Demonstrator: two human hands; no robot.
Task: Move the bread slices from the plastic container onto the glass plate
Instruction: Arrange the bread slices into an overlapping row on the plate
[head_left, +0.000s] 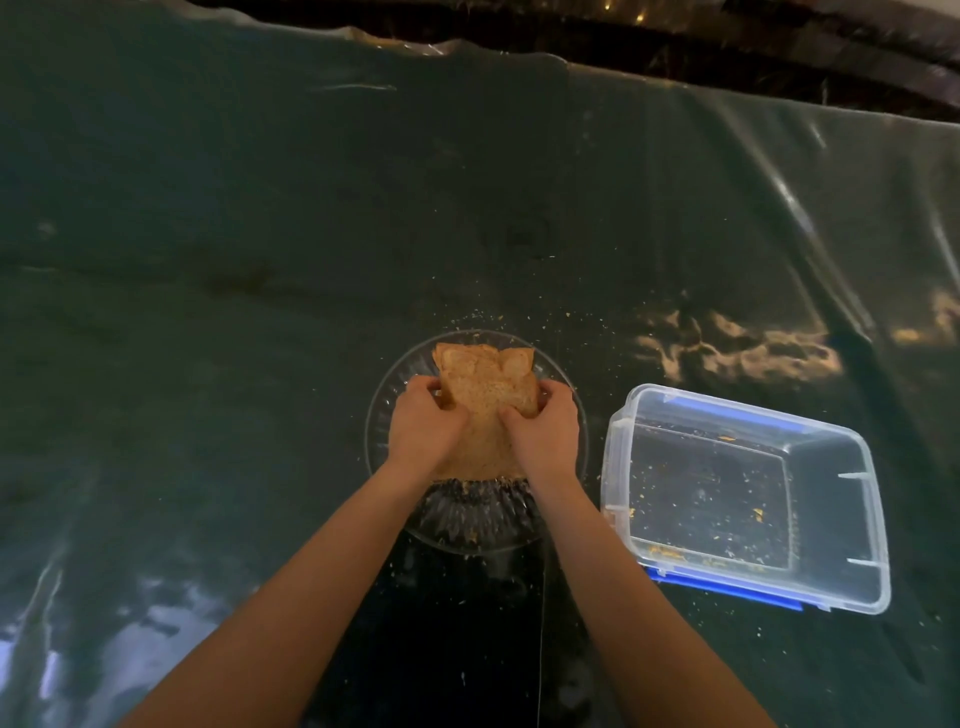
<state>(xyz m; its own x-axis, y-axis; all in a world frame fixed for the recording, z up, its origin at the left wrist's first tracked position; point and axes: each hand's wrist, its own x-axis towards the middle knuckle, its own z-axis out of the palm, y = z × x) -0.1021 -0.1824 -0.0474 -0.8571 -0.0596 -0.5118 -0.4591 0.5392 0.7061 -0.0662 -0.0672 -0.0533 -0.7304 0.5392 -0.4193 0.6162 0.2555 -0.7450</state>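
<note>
Nearest the camera, two bare forearms reach over the near rim of the glass plate (475, 535). Above the plate's middle, the left hand (423, 421) and right hand (543, 428) grip a stack of bread slices (480, 387) from either side, fingers (423, 384) curled closed around its edges. Just right of the plate sits the plastic container (826, 561), holding only crumbs. The stack should probably go down flat and centred, both hands letting go together so no slice slides off. Beyond the plate, crumbs dot the dark tabletop (260, 234).
</note>
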